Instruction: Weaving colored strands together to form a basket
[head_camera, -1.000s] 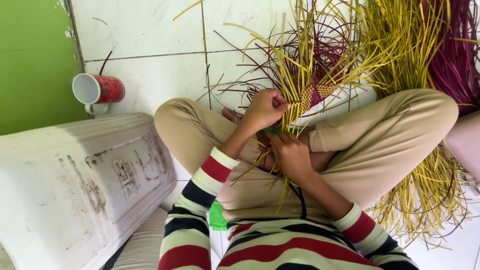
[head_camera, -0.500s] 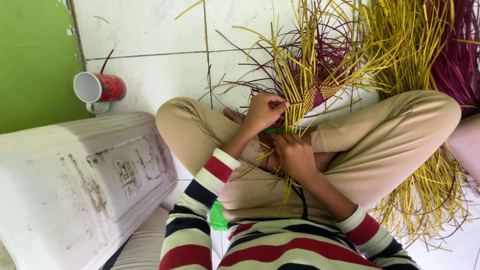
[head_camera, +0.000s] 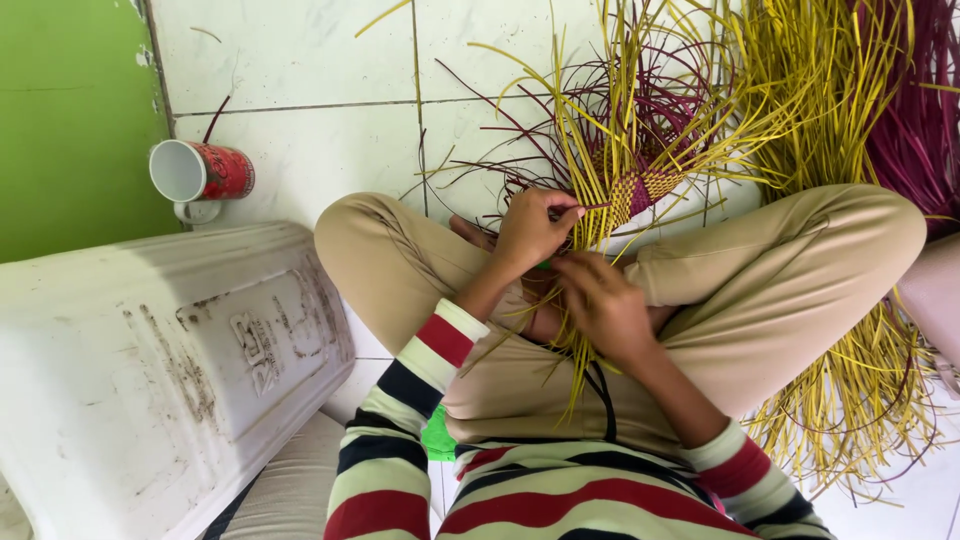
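Note:
I sit cross-legged on a white tiled floor with a half-woven piece (head_camera: 640, 190) of yellow and maroon strips in my lap. Loose yellow strips (head_camera: 600, 120) and maroon strips (head_camera: 660, 90) fan upward from it. My left hand (head_camera: 530, 228) pinches a strip at the woven edge, fingers closed. My right hand (head_camera: 605, 305) lies just below, gripping the lower yellow strips that run down over my legs. A small green bit (head_camera: 543, 265) shows between the two hands.
A red-and-white mug (head_camera: 198, 175) lies on its side by the green wall (head_camera: 70, 120). A large dirty white plastic object (head_camera: 150, 370) sits at my left. Bundles of yellow strips (head_camera: 860, 390) and maroon strips (head_camera: 915, 100) lie at the right.
My right hand has slid up and slightly right, closer to the left hand, covering most of the green bit. My left hand holds nearly the same spot.

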